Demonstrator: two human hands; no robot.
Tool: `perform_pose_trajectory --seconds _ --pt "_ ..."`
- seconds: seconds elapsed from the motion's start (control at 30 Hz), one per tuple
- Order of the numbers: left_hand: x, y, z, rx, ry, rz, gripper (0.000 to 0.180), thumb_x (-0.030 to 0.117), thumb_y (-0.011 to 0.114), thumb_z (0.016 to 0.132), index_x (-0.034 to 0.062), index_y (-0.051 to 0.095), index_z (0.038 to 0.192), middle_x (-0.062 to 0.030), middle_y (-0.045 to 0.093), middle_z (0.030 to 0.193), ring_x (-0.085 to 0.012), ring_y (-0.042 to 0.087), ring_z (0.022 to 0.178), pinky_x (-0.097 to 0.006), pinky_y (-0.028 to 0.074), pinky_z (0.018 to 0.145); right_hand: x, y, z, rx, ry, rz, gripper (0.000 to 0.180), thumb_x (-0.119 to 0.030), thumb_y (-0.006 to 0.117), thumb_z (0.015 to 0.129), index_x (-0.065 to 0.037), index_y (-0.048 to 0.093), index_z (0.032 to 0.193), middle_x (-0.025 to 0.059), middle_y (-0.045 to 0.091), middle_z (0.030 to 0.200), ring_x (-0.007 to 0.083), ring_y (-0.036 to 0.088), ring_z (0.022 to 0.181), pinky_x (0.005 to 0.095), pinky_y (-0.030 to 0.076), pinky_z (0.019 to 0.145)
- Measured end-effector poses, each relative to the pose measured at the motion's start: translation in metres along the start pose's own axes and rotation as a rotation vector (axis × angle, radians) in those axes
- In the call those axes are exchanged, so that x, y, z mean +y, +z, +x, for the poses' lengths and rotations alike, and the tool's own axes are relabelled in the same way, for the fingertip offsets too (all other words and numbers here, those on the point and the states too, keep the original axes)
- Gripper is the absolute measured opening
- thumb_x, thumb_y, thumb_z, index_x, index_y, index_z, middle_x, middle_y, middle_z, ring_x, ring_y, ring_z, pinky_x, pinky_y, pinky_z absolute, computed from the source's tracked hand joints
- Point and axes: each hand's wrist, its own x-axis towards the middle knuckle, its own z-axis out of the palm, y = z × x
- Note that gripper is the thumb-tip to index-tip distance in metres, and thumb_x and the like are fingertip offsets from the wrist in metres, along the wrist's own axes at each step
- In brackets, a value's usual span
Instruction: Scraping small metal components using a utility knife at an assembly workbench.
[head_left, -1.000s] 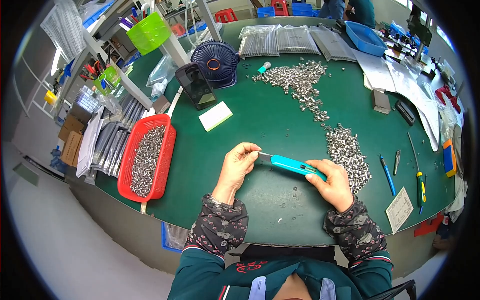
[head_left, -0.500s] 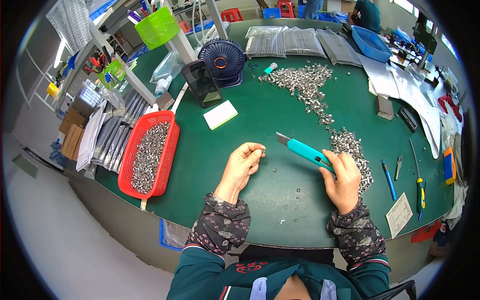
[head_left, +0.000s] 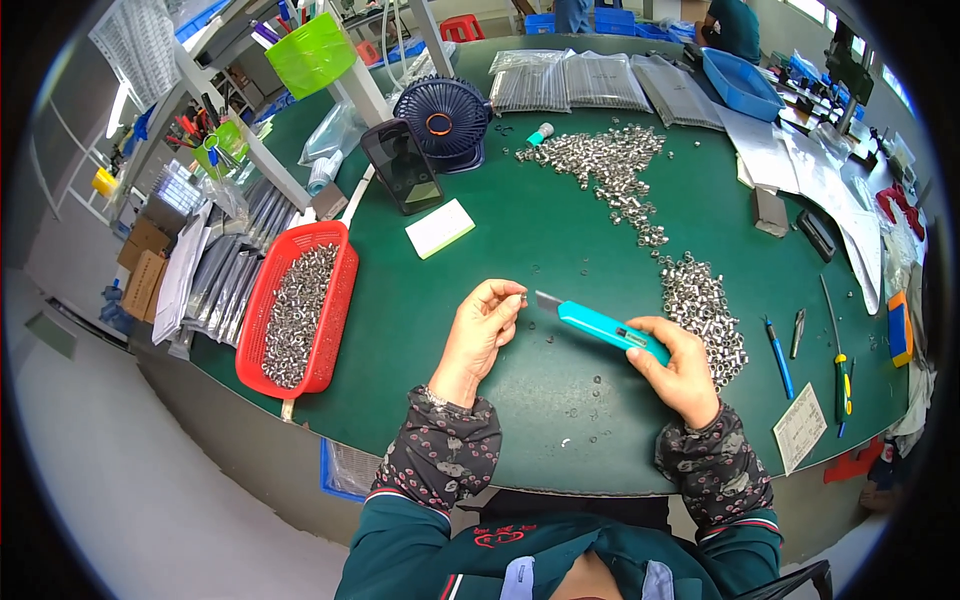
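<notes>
My right hand (head_left: 680, 370) grips a turquoise utility knife (head_left: 598, 324) with its blade out, pointing left toward my left hand. My left hand (head_left: 482, 328) pinches a small metal part (head_left: 521, 297) between thumb and fingertips, just left of the blade tip. Both hands hover over the green table (head_left: 520, 240). A heap of small silver metal parts (head_left: 700, 300) lies right beside my right hand, and a longer trail of the same parts (head_left: 605, 165) runs toward the back.
A red basket (head_left: 335, 300) of metal parts sits at the left. Behind are a phone on a stand (head_left: 402, 167), a small dark fan (head_left: 447, 115), a white pad (head_left: 440, 228), bagged parts (head_left: 570, 82) and a blue tray (head_left: 742, 84). Hand tools (head_left: 838, 350) lie at the right.
The knife swung away to the right half a second ago, then came back left, so its blade tip is again close to the part in my left hand.
</notes>
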Motion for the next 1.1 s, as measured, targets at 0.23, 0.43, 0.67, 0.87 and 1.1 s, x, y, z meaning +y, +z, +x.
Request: perform_pose_trajectory --seconds 0.23,0.43,0.67,0.87,1.1 --pt "0.001 0.003 -0.001 -0.041 0.003 0.037 0.011 0.006 0.053 0.081 0.0004 0.053 0.091 0.0005 0.045 0.069 -0.0023 0.035 0.05 -0.014 0.028 0.039 0.005 0.002 0.0 -0.158 0.127 0.133 0.024 -0.016 0.061 0.07 -0.005 0.058 0.091 0.0107 0.058 0.075 0.0217 0.056 0.064 0.0291 0.043 0.057" --pt "0.001 0.0 -0.003 -0.072 -0.027 0.067 0.012 0.008 0.053 0.081 -0.0002 0.053 0.09 0.0 0.046 0.068 -0.0027 0.033 0.047 -0.014 0.027 0.039 -0.001 0.002 0.0 -0.021 -0.052 -0.12 0.023 -0.015 0.062 0.069 -0.005 0.058 0.089 0.0085 0.052 0.068 0.0242 0.051 0.056 0.0317 0.04 0.051" --pt "0.0 -0.001 -0.003 -0.042 -0.091 -0.05 0.009 0.008 0.052 0.082 0.0012 0.053 0.088 -0.0036 0.051 0.077 -0.0032 0.036 0.051 -0.014 0.028 0.039 -0.002 -0.001 0.003 0.317 -0.236 -0.285 0.031 -0.006 0.064 0.063 -0.004 0.054 0.093 0.0103 0.049 0.069 0.0261 0.05 0.06 0.0342 0.04 0.052" --pt "-0.001 -0.002 0.003 -0.051 -0.061 -0.071 0.011 0.009 0.052 0.082 0.0012 0.052 0.089 -0.0041 0.051 0.079 -0.0029 0.039 0.053 -0.014 0.031 0.04 0.003 0.001 0.004 0.164 -0.225 -0.521 0.032 -0.006 0.063 0.063 -0.006 0.054 0.093 0.009 0.047 0.073 0.0244 0.05 0.067 0.0332 0.041 0.056" --pt "0.01 -0.004 -0.011 0.066 -0.074 -0.459 0.014 0.007 0.047 0.079 0.0024 0.05 0.092 -0.0099 0.053 0.084 -0.0141 0.048 0.062 -0.023 0.039 0.049 -0.002 -0.007 0.009 0.292 -0.2 -0.215 0.029 -0.002 0.06 0.066 -0.003 0.054 0.094 0.0134 0.051 0.074 0.0296 0.052 0.067 0.0334 0.041 0.06"
